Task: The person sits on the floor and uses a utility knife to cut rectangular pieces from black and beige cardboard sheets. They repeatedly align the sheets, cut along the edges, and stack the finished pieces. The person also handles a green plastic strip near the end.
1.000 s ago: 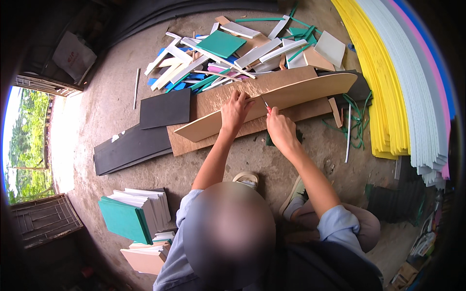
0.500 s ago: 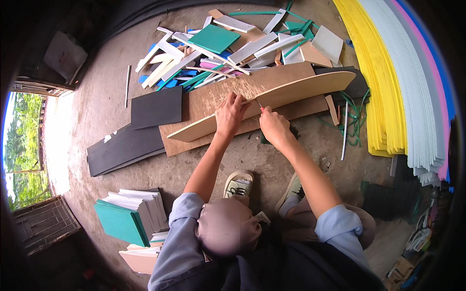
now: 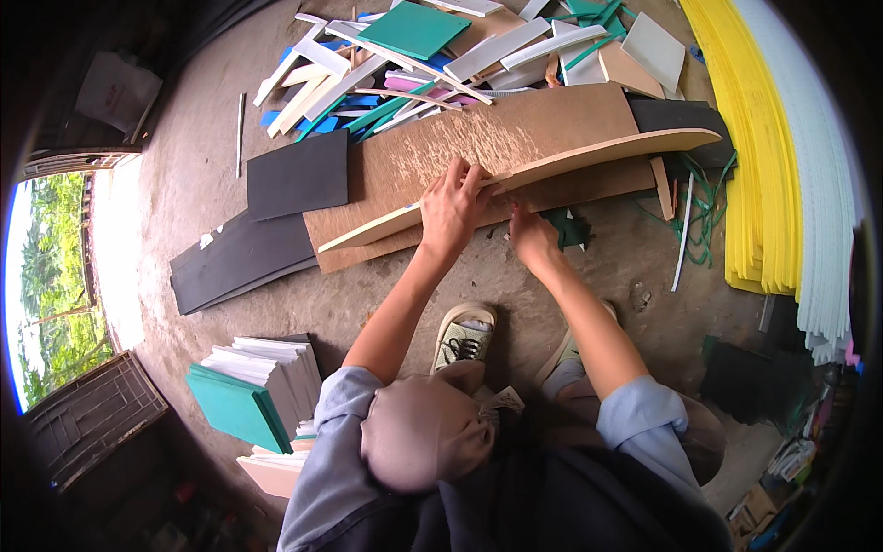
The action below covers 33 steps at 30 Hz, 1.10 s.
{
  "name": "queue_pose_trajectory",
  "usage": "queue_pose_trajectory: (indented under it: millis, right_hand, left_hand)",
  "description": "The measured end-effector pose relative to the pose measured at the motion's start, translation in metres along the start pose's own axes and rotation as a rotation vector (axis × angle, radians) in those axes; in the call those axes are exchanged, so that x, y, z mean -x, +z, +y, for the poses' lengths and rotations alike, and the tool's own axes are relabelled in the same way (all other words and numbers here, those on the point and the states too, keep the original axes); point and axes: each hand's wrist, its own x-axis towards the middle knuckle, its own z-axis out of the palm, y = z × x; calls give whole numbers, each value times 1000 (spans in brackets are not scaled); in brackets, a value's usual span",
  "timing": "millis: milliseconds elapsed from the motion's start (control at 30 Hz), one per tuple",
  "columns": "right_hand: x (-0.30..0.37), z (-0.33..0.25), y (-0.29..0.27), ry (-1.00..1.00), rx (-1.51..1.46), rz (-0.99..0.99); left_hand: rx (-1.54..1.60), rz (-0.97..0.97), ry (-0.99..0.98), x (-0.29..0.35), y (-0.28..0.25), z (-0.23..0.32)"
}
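A long beige foam sheet stands tilted on its edge over a worn brown board on the floor. My left hand is closed over the sheet near its middle, fingers over the top edge and thumb side hidden. My right hand is a fist just below the sheet, to the right of the left hand. A speck of red shows at its fingers, from the red-handled knife it holds. The blade cannot be made out now.
A heap of foam offcuts lies beyond the board. Black sheets extend at its left, and yellow sheets are stacked at the right. Green strips tangle near the board's right end. Cut green and white pieces stand at lower left.
The view has shifted. My right hand has drawn down slightly from the sheet's upper edge, and the knife blade has gone out of sight. My left hand keeps its hold on the foam sheet.
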Motion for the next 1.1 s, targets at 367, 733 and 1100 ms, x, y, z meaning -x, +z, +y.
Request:
queue_pose_trajectory:
  millis: [367,733,1100]
  right_hand:
    - [38,27,27,-34,68,-4]
    - [73,11,-149,64,-114,-236]
    - [86,-18,-282,-257,-190,452]
  left_hand:
    - [-10,26,5,-6,-1,-5]
    - [114,130,-1,-25,-87,17]
    - [479,174,-66,-29,-155,76]
